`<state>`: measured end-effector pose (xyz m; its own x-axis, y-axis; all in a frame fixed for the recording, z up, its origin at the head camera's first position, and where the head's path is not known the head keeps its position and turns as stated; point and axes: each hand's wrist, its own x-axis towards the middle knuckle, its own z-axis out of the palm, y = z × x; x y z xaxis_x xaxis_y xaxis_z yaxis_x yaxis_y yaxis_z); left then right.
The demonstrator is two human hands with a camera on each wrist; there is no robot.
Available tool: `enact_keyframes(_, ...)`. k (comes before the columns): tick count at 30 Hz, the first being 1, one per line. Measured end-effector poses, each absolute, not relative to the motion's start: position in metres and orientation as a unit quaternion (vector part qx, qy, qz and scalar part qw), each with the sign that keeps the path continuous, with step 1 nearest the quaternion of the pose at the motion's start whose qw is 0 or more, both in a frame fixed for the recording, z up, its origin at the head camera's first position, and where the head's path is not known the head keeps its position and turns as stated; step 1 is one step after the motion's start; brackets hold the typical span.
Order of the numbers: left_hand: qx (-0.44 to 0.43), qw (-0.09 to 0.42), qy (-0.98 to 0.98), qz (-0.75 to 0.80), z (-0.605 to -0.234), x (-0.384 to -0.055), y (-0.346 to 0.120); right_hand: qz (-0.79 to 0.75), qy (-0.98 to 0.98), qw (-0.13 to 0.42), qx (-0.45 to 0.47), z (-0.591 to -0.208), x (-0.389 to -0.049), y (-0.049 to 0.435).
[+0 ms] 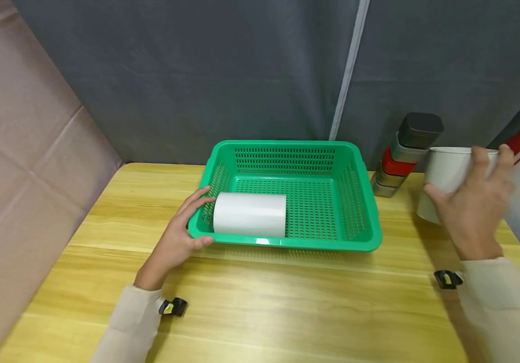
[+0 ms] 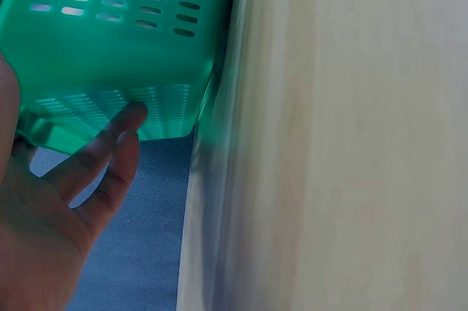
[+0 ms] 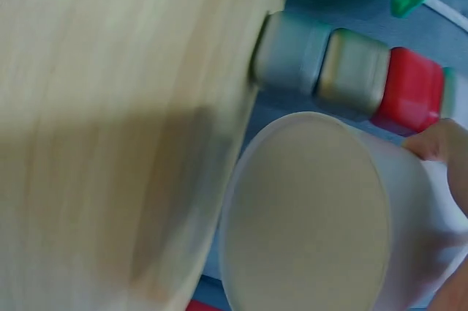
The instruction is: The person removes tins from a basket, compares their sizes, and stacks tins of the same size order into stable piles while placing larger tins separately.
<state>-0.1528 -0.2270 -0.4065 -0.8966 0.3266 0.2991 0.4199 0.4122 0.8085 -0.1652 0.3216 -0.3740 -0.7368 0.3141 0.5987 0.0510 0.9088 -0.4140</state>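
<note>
A green plastic basket (image 1: 355, 245) with slotted walls stands on the table. Inside it, at the left, a smooth white cylinder (image 1: 249, 214) lies on its side. My left hand (image 1: 181, 232) holds the basket's front left corner, thumb along the front rim and fingers at the left side. In the left wrist view, two fingers (image 2: 110, 175) extend by the outer wall. Off to the right, my right hand (image 1: 479, 206) grips a white cylindrical tub (image 1: 446, 169), thumb on its side and fingers over its top edge. The tub's round flat bottom (image 3: 303, 216) faces the right wrist camera.
Beside the tub, a stack of small rounded-square tins (image 1: 393, 169) rises from the table, with red, metallic and black pieces. A grey curtain (image 1: 196, 80) hangs behind the wooden table (image 1: 264, 297). A pale cloth wall (image 1: 28, 151) borders it at the left.
</note>
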Motion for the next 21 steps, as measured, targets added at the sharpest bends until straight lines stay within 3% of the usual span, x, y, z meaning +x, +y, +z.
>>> enact_keyframes(21,-0.225,0.051,-0.845,-0.482,-0.409,-0.154,-0.228,0.225,-0.895,0.369,-0.11,-0.391,-0.181,0.33)
